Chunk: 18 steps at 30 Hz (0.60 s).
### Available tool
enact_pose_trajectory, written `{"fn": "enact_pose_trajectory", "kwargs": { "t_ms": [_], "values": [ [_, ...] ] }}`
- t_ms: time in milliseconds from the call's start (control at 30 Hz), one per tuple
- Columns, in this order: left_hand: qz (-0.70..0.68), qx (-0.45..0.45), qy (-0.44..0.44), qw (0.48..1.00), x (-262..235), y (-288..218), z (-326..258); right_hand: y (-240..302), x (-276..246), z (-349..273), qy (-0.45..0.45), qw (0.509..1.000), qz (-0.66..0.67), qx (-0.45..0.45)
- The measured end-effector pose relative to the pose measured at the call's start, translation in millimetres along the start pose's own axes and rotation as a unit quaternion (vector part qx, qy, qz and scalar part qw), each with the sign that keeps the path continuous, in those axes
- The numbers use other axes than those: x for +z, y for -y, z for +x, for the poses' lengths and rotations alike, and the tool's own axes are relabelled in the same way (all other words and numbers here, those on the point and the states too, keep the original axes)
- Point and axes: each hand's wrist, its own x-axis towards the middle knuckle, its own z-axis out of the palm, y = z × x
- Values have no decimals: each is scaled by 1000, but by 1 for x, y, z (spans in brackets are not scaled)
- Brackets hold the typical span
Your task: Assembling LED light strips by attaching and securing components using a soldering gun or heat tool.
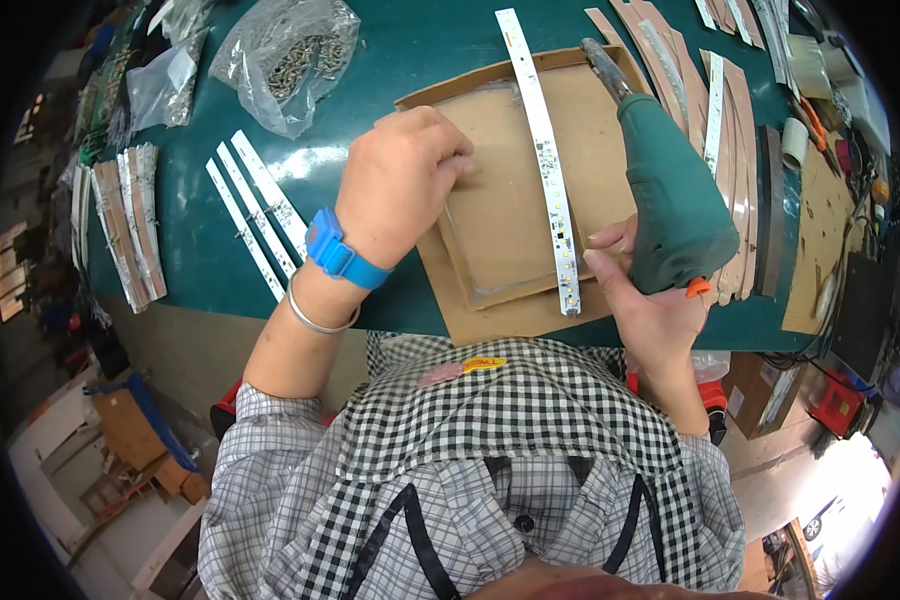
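A white circuit strip (553, 190) with small components lies lengthwise across a shallow cardboard tray (510, 290). To its left, my left hand (402, 172) is over the tray, fingers curled and closed; whatever they hold, if anything, is hidden. My right hand (660, 318) is by the near right end of the strip, thumb and a fingertip drawn together. Its other fingers are behind a green power tool (675, 195) with a metal nose and an orange part. I cannot make out what the right fingers hold, or whether they touch the tool.
Several more white strips (260, 195) lie left on the green table (400, 60). A clear bag of screws (300, 65) sits behind them. Bundled strips (135, 220) are at the far left. Brown strips (735, 180), a white roll (794, 142) and hand tools line the right.
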Motion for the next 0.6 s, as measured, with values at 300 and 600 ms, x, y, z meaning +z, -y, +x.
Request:
{"fn": "enact_pose_trajectory", "kwargs": {
  "t_ms": [300,600],
  "values": [
    [-44,-79,-36,995,4,-19,-15,15,4,5,-34,997,48,44],
    [-395,-226,-12,891,4,-24,-24,21,11,11,18,995,84,53]
  ]
}}
